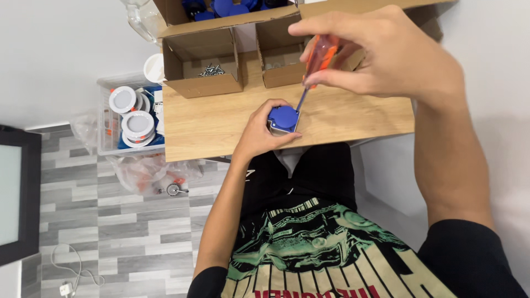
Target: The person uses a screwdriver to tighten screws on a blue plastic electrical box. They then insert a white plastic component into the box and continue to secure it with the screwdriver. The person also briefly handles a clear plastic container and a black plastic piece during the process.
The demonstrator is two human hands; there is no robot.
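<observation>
1. The left hand (259,132) is curled closed around a small blue-capped fitting (283,119), pressing it on the wooden counter (221,124) near its front edge.
2. The right hand (381,52), fingers pinched shut, grips an orange-handled screwdriver (317,58) above the fitting, tip touching its right edge.
3. Behind the fitting stand two open cardboard boxes (204,63); the left one holds screws (211,70).

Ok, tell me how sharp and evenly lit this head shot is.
Head view: even, soft light, no harsh glare; the right hand on the orange-handled screwdriver looms large and slightly soft near the lens, the left hand holding the small round blue part on the wooden table is sharper; edges bend wide-angle.
</observation>
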